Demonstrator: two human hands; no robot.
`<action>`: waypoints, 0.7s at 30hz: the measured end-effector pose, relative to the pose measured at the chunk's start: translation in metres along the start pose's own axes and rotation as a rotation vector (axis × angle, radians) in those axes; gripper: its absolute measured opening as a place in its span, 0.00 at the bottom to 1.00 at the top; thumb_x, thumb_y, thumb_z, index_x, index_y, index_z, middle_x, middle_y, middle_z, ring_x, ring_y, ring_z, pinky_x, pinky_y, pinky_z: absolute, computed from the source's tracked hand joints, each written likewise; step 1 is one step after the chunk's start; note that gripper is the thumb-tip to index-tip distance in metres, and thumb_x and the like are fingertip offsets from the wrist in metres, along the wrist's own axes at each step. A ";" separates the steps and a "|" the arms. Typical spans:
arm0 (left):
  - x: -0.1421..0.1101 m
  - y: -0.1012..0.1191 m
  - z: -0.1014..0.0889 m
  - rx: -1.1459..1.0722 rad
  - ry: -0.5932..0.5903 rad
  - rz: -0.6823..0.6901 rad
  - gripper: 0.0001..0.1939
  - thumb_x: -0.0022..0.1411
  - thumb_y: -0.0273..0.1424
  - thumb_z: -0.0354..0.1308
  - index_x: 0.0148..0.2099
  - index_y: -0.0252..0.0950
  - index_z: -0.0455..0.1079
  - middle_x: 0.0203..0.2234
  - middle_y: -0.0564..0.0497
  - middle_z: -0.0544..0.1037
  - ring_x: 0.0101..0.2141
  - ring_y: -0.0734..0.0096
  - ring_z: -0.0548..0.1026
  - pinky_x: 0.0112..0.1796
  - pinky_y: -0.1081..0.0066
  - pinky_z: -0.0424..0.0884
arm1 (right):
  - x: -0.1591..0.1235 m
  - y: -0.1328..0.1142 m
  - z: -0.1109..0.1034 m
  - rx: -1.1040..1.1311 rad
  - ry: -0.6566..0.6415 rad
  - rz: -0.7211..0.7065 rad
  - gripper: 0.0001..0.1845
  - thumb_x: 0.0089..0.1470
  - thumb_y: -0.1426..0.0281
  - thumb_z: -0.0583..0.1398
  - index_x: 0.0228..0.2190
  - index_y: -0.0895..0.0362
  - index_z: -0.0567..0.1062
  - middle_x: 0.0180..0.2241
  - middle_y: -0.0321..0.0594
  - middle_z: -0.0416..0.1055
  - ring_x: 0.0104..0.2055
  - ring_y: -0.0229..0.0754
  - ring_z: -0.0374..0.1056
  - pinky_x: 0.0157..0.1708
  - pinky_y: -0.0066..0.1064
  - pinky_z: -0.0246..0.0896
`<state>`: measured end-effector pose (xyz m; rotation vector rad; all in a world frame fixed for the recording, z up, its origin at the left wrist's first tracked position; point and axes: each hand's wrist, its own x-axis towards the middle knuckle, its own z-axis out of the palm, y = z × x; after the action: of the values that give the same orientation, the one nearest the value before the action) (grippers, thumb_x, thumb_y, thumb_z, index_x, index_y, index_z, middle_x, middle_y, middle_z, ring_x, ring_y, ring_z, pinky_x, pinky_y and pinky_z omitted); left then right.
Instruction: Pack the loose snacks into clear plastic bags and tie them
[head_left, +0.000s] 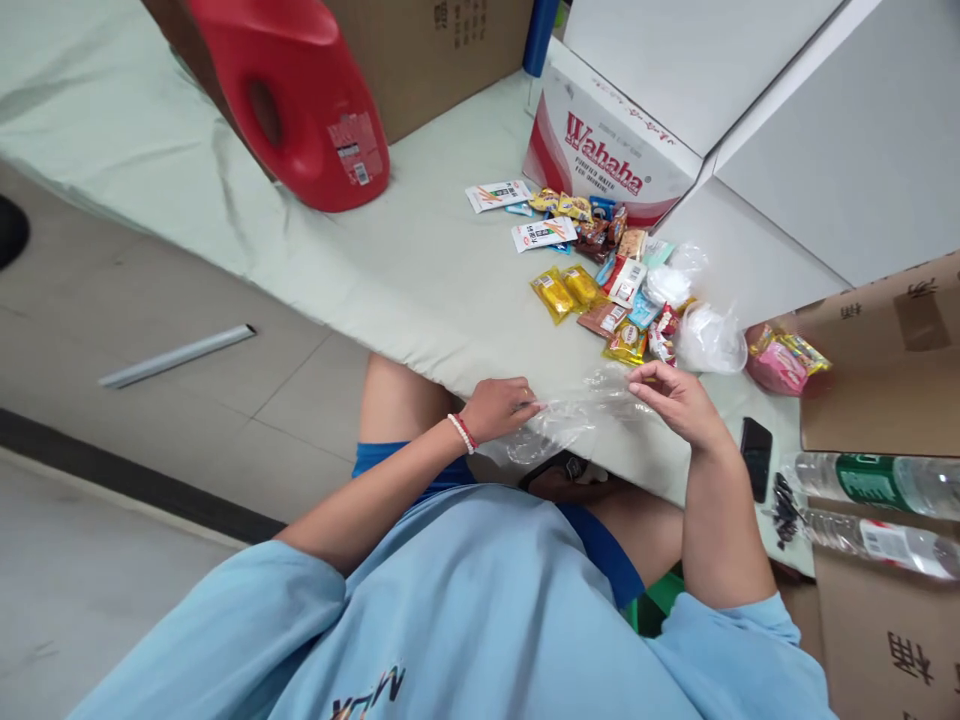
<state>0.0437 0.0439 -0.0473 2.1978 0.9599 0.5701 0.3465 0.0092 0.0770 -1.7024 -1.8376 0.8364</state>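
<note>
A clear plastic bag [559,425] is stretched between my two hands at the table's near edge. My left hand [501,408], with a beaded bracelet on its wrist, is closed on one side of the bag. With thumb and fingers pinched, my right hand [671,398] grips the other side. The bag looks thin and crumpled. Just beyond it lie small wrapped snacks, among them yellow packets [566,292], a gold packet [625,343] and white sachets [544,233]. Bundled clear bags [709,338] sit just past my right hand.
A red jug [300,110] stands at the far left of the cloth-covered table [442,290]. A Wahaba-style white and red carton [611,150] stands behind the snacks. To the right are a pink snack bag [780,362], a phone [756,458] and plastic bottles [862,482].
</note>
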 end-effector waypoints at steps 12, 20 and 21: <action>0.031 -0.016 -0.025 -0.192 0.376 -0.376 0.25 0.72 0.43 0.45 0.28 0.39 0.73 0.23 0.51 0.76 0.31 0.66 0.74 0.40 0.66 0.68 | -0.042 0.014 0.082 -0.518 -0.031 -0.278 0.12 0.66 0.68 0.59 0.42 0.46 0.83 0.58 0.39 0.75 0.72 0.61 0.51 0.68 0.71 0.40; 0.037 -0.042 -0.038 -0.461 0.512 -0.634 0.14 0.66 0.38 0.50 0.32 0.38 0.69 0.23 0.52 0.75 0.27 0.68 0.72 0.32 0.68 0.69 | -0.072 0.051 0.092 -0.291 0.174 -0.193 0.13 0.66 0.67 0.57 0.41 0.48 0.83 0.47 0.43 0.79 0.66 0.57 0.61 0.61 0.60 0.63; 0.036 -0.044 -0.039 -0.434 0.538 -0.662 0.10 0.64 0.37 0.53 0.34 0.38 0.69 0.25 0.52 0.75 0.28 0.68 0.72 0.33 0.68 0.70 | -0.075 0.049 0.094 -0.283 0.185 -0.190 0.13 0.66 0.67 0.57 0.41 0.48 0.83 0.46 0.43 0.80 0.65 0.57 0.61 0.61 0.60 0.63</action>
<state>0.0221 0.1095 -0.0477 1.2487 1.5717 0.9477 0.3206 -0.0739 -0.0193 -1.6699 -2.0214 0.3421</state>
